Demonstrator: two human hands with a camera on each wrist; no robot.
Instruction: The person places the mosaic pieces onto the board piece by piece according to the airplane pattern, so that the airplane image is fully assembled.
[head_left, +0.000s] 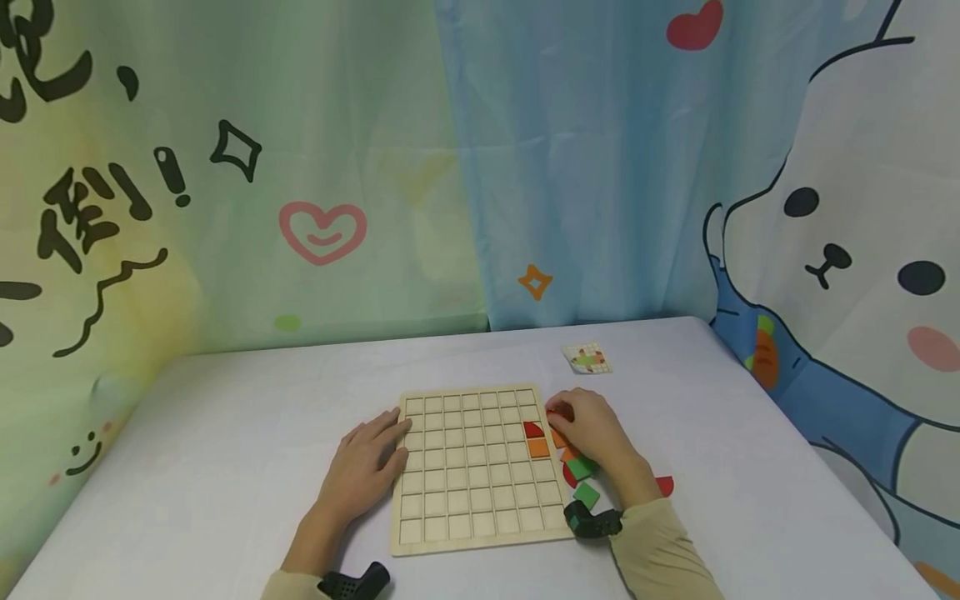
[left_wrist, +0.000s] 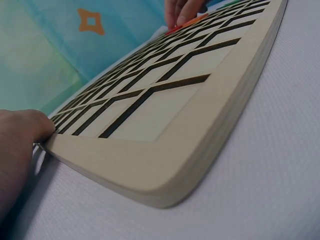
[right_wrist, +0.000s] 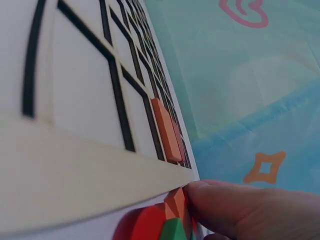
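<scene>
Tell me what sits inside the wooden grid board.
A red piece and an orange piece sit in the rightmost column of the board; whatever lies beneath them is hidden.

Flat on a white tabletop [head_left: 247, 433], a pale wooden grid board [head_left: 467, 480]; in its rightmost column, a red round-edged tile [head_left: 533, 430] directly beyond an orange square tile [head_left: 538, 448]. Loose beside the right rim, bunched orange tiles [head_left: 558, 440], green square tiles [head_left: 587, 497] and a red rounded tile [head_left: 569, 476].

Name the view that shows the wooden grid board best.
The head view: it shows nearly the whole wooden grid board from above. The left wrist view shows one rounded corner close up; the right wrist view, only part, steeply slanted.
</scene>
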